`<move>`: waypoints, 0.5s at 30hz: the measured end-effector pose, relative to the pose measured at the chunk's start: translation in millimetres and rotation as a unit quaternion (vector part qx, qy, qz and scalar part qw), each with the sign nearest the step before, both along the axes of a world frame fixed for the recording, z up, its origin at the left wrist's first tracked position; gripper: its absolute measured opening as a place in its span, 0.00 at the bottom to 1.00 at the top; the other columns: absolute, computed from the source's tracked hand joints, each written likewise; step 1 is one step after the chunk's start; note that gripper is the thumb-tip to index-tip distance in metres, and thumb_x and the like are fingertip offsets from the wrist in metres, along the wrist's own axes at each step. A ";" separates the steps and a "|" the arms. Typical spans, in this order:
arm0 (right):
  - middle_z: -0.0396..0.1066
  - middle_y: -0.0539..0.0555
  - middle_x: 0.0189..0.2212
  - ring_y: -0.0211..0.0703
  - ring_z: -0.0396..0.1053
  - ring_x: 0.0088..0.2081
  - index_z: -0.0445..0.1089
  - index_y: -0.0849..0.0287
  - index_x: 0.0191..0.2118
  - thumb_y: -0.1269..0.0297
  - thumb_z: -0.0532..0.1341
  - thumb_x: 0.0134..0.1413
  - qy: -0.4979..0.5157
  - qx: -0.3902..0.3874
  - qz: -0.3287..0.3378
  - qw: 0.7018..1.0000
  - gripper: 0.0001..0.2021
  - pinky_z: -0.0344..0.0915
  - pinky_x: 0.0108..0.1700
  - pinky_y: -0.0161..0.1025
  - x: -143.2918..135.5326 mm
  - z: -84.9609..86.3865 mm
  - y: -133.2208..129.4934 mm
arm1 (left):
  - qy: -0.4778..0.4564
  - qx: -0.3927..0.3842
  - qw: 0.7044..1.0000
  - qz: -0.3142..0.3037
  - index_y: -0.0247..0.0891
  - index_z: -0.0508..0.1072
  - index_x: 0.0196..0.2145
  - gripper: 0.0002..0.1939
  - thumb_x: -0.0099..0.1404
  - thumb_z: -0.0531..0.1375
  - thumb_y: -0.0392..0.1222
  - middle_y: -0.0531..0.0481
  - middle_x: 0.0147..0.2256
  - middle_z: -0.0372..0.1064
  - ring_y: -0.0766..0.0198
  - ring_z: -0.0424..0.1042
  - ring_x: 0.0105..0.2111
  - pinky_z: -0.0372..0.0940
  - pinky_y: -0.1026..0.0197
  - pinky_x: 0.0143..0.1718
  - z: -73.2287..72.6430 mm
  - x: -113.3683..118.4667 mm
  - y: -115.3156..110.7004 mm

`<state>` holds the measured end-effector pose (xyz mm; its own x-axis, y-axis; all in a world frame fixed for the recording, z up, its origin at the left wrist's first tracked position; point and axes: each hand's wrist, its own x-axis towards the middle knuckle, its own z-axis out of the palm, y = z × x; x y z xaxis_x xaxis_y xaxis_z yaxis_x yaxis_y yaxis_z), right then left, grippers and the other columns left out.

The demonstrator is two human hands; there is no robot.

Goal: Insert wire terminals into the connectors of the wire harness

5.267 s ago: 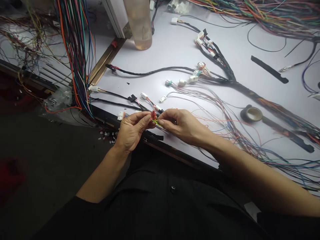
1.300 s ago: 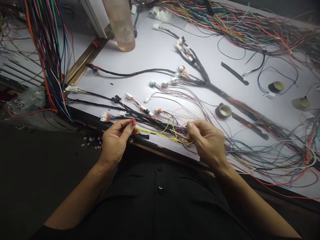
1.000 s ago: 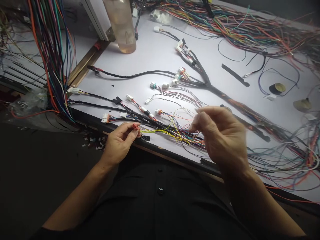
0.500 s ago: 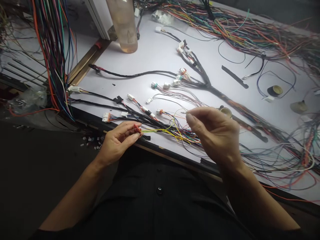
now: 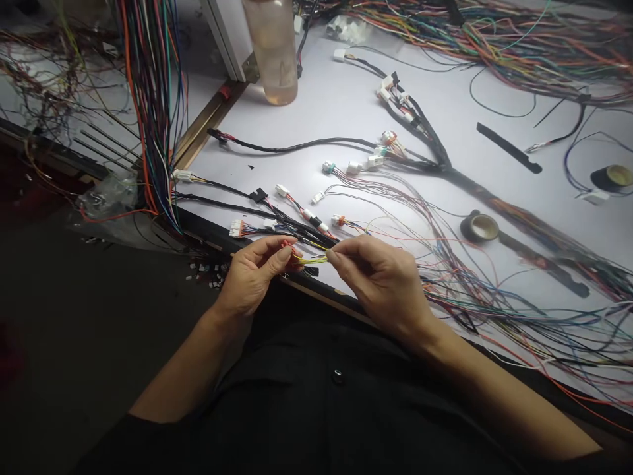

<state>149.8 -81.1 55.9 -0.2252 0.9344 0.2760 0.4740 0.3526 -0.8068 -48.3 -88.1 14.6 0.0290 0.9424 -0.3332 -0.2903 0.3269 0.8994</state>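
Near the table's front edge, my left hand (image 5: 254, 274) pinches a small red connector (image 5: 293, 251) between thumb and fingers. Yellow-green wires (image 5: 311, 260) run out of it to the right. My right hand (image 5: 378, 280) is closed close beside it, thumb and fingertip pinching a thin wire just right of the connector; the wire's tip is mostly hidden by the fingers. Behind both hands lies a branched wire harness (image 5: 309, 234) wrapped in black tape. Around it are a white multi-pin connector (image 5: 237, 228) and an orange-and-white connector (image 5: 338, 221).
A thick bundle of hanging wires (image 5: 148, 105) is at the left. A bottle of liquid (image 5: 279, 59) stands at the back. Two tape rolls (image 5: 482, 227) and black strips (image 5: 509, 148) lie to the right. Loose coloured wires (image 5: 494, 53) cover the far side.
My right hand has moved left and down with the wire, from above the harness to right beside the red connector. My left hand still holds the connector. The view has shifted left.
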 end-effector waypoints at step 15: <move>0.70 0.49 0.23 0.33 0.65 0.24 0.69 0.58 0.30 0.68 0.59 0.59 -0.006 0.065 -0.044 0.997 0.06 0.60 0.28 0.33 -13.2 -16.7 1.1 | -0.161 -0.073 0.984 -0.002 0.36 0.77 0.29 0.07 0.54 0.69 0.40 0.50 0.34 0.78 0.65 0.77 0.35 0.74 0.64 0.36 10.8 8.4 4.3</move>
<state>136.6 -80.0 39.2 -0.1473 0.9076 0.3932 0.5176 0.4094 -0.7513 -39.9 -83.7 25.4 0.1583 0.8846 -0.4387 -0.5507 0.4478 0.7044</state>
